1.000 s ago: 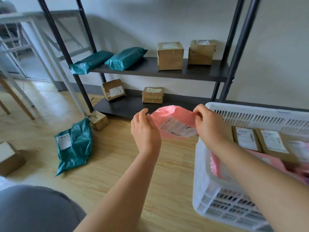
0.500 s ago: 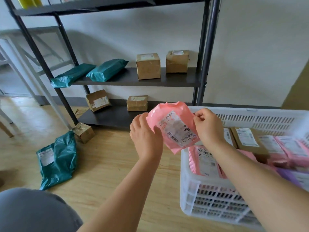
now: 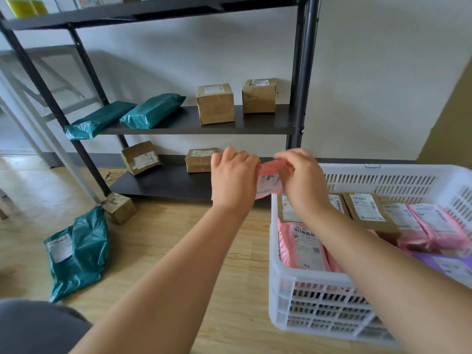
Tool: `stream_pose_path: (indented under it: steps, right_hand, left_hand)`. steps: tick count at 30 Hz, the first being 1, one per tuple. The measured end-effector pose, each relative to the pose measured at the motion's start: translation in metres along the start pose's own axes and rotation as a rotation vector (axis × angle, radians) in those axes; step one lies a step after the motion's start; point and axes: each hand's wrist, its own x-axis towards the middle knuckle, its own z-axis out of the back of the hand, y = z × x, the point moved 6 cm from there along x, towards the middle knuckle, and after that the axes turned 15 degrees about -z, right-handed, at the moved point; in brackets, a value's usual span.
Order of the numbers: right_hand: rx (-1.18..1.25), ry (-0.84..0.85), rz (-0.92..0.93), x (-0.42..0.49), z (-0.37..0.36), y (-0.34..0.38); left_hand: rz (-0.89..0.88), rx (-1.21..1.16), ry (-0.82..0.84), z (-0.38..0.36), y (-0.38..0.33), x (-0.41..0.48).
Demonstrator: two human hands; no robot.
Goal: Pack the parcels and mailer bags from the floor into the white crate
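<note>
Both hands are up near mid-view. My left hand (image 3: 233,178) and right hand (image 3: 302,177) each grip one side of a small pink mailer bag (image 3: 269,181). The fingers are curled over its top edge and the thumbs are out of sight behind it. The bag is bunched between the hands with its white label facing me. It is held in the air over the far left corner of the white crate (image 3: 301,273) and is not inside it. The crate sits on the wood floor at 4 o'clock of my view. It holds pink mailers (image 3: 304,247) along the near left, brown labelled parcels (image 3: 365,210) toward the back, more pink ones at 3 o'clock, and a purple mailer (image 3: 447,267) at the right edge. On the floor at 8 o'clock lies a teal mailer bag (image 3: 76,251), label up. A small cardboard box (image 3: 118,206) sits just beyond it, by the foot of the black rack (image 3: 194,126). At 11 o'clock, the rack's middle shelf carries two teal bags (image 3: 153,111) and, to their right, two cardboard boxes (image 3: 215,103). The bottom shelf has two more boxes (image 3: 141,157); the one on the left is tilted.
</note>
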Motion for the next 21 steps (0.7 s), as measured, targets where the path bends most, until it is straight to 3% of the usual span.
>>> stream_pose_path:
  steps: [5, 8, 11, 14, 17, 21]
  right_hand:
    - [0.041, -0.163, -0.093, 0.005, 0.03, -0.016]
    - [0.07, -0.183, -0.349, 0.012, 0.046, -0.048]
    - [-0.019, -0.013, -0.609, 0.02, 0.051, -0.093]
    - [-0.044, 0.189, -0.673, 0.021, 0.057, -0.119]
    - [0.101, 0.229, -0.698, 0.03, 0.08, -0.133]
    - [-0.008, 0.194, -0.705, 0.053, 0.114, -0.168]
  left_hand:
    - [0.343, -0.291, 0.008, -0.007, 0.002, 0.006]
    - [0.57, -0.505, -0.015, -0.019, -0.002, 0.004]
    - [0.763, -0.674, 0.009, -0.036, -0.013, 0.003]
    - [0.894, -0.846, 0.006, -0.054, -0.033, 0.004]
    - [1.005, -0.981, 0.011, -0.076, -0.059, 0.006]
    - [0.981, -1.071, 0.121, -0.109, -0.1, 0.018]
